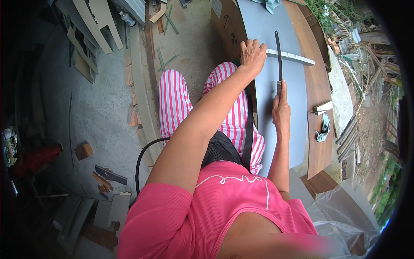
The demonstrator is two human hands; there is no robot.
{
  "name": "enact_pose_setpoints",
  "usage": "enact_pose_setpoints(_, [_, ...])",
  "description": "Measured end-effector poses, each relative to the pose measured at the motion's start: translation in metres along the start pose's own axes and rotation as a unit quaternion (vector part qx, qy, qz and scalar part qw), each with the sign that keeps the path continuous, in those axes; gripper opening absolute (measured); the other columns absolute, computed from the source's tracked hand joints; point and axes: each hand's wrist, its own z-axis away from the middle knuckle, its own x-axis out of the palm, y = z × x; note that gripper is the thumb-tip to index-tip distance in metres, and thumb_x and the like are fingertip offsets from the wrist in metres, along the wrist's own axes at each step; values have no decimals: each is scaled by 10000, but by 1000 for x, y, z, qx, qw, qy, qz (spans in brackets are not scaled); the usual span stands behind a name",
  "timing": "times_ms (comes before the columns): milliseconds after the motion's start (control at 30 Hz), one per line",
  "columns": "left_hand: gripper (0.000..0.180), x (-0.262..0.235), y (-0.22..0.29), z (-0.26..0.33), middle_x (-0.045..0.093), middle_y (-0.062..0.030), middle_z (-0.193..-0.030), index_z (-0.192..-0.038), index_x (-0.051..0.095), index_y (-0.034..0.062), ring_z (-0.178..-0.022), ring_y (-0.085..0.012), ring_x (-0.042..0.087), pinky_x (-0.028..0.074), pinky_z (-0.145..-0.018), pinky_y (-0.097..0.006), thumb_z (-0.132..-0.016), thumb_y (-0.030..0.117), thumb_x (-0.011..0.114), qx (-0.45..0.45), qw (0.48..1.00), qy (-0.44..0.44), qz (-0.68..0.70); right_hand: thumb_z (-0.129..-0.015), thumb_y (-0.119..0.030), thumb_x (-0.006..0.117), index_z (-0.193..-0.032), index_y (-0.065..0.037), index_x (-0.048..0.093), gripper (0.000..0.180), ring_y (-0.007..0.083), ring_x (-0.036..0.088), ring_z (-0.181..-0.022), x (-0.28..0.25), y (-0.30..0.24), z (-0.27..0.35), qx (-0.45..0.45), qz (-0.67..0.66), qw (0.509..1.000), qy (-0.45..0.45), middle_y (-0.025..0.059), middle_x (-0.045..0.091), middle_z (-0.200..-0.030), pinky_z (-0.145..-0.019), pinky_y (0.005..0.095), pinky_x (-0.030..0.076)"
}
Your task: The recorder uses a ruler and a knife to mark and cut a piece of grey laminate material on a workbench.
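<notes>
My left hand [253, 56] is closed on the near end of a pale, narrow bar [296, 58], which lies crosswise over a grey board [291, 134]. Its fingers curl over the bar at the board's left edge. In my right hand [281, 108] is a hacksaw blade [280, 56], long, thin and dark, gripped at its lower end where a wrapping shows. The blade points away from me and crosses over the bar. Whether it touches the bar I cannot tell.
A brown wood-look board [319, 151] lies right of the grey one, carrying a short pale block [322, 107] and a crumpled cloth [322, 128]. A cardboard box [228, 26] stands under the grey board's far left. Offcuts and a wooden block [83, 151] lie on the concrete floor [103, 121].
</notes>
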Motion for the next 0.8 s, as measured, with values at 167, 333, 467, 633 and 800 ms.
enact_pose_setpoints(167, [184,1,2,2,566,-101,-917,-924,623,90,-938,-260,500,333,-829,-443,-805,228,657,5,999,33,17,-948,-131,391,-1456,-269,166,573,439,625,-811,3,4,1,-48,-14,998,25,265,614,-1045,-676,483,474])
enact_pose_setpoints(333, [158,3,5,1,564,-106,-888,-892,629,92,-919,-261,502,328,-815,-433,-796,214,660,-9,999,39,26,-953,-146,393,-1446,-268,209,540,420,632,-829,1,7,-13,-80,8,995,52,242,597,-1117,-686,467,478])
enact_pose_setpoints(467, [145,3,4,1,561,-105,-880,-884,627,91,-916,-256,502,324,-815,-436,-800,207,651,-10,999,35,25,-955,-146,382,-1445,-249,216,528,420,628,-869,-5,-12,-39,-33,2,999,7,238,598,-1119,-704,469,473])
enact_pose_setpoints(633, [133,2,8,1,558,-102,-878,-888,632,95,-912,-254,500,319,-814,-442,-804,197,645,-12,999,37,34,-953,-145,377,-1445,-250,215,529,409,611,-956,2,-15,-67,-71,11,997,35,223,581,-1171,-769,454,484])
enact_pose_setpoints(800, [127,5,5,2,557,-98,-879,-878,636,99,-915,-249,501,318,-815,-443,-799,198,648,-18,999,31,24,-952,-133,377,-1446,-254,215,534,380,572,-1063,-1,-16,-50,-32,5,999,11,180,521,-1282,-843,424,487])
